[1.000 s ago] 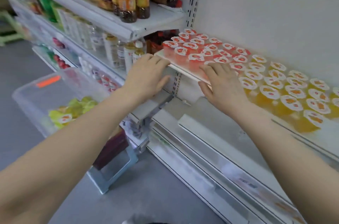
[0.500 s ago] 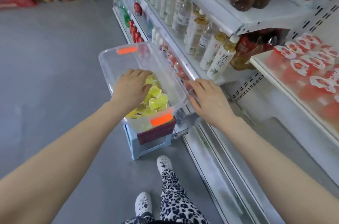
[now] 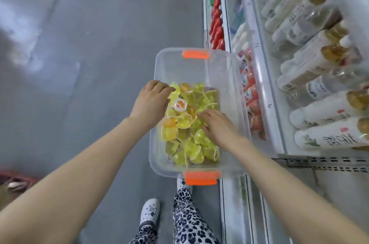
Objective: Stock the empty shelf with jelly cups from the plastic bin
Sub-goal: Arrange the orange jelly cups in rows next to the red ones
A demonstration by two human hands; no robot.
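Observation:
A clear plastic bin [image 3: 189,67] with orange latches stands in front of me, its near half filled with yellow-green and orange jelly cups [image 3: 191,143]. One cup [image 3: 179,104] lies with its printed lid facing up. My left hand [image 3: 151,99] reaches in from the left rim, its fingers curled over a yellow-green cup at the far edge of the pile. Just right of the lid-up cup, my right hand [image 3: 215,125] rests on the pile with its fingers stretched across the cups. The shelf with the rows of jelly cups is out of view.
Shelves of bottled drinks [image 3: 311,63] run along the right, with red packets [image 3: 252,99] on a lower shelf beside the bin. Grey floor [image 3: 79,63] lies to the left. My feet [image 3: 149,211] stand just in front of the bin. A red crate [image 3: 14,179] shows at the left edge.
Both hands left the shelf of jelly cups and came down to the bin. The view swung from the shelf to the bin, and my right hand moved from the bin's side onto the pile.

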